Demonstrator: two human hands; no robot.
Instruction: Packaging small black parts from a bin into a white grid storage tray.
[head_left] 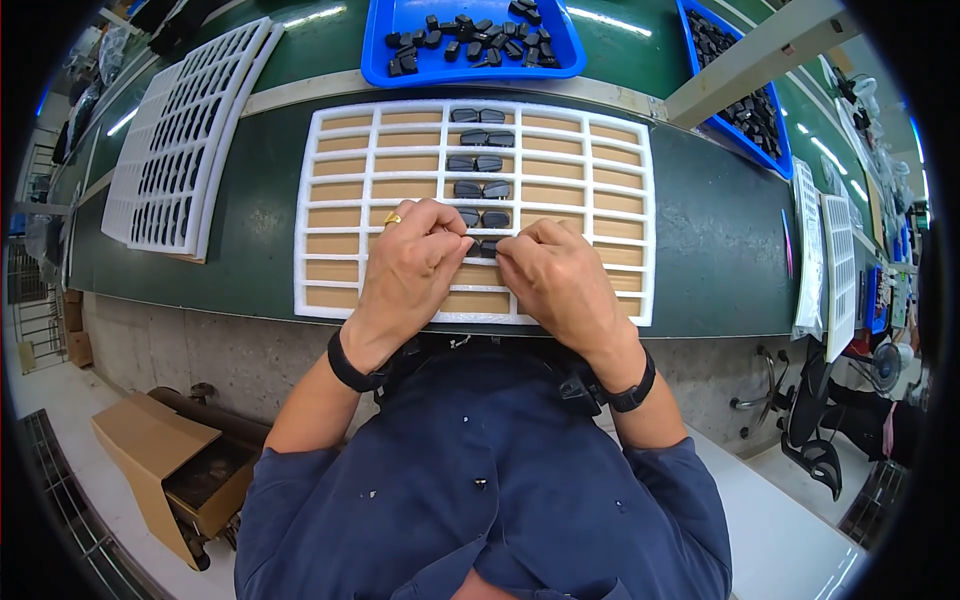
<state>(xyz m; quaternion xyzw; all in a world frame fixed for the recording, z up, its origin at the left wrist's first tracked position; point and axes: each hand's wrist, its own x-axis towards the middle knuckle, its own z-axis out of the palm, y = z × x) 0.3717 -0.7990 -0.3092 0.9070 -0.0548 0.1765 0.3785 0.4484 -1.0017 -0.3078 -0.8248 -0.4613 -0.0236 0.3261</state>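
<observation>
A white foam tray (517,207) with rows of narrow slots over a tan base lies on the bench in front of me. In its middle column, several slots each hold a pair of small black plastic pieces (481,163), side by side. My left hand (412,262) wears a gold ring and pinches the left black piece (473,250) of the lowest pair. My right hand (562,280) pinches the right black piece (489,249) of that pair. Both pieces sit at a slot of the middle column; fingertips partly cover them.
Beyond the tray stands a blue bin (375,60) with loose black pieces. Another blue bin (776,150), fuller, is at the right behind a pale metal post (755,65). Stacked white slotted trays (215,150) lean at the left. More white trays (840,265) stand at the right end.
</observation>
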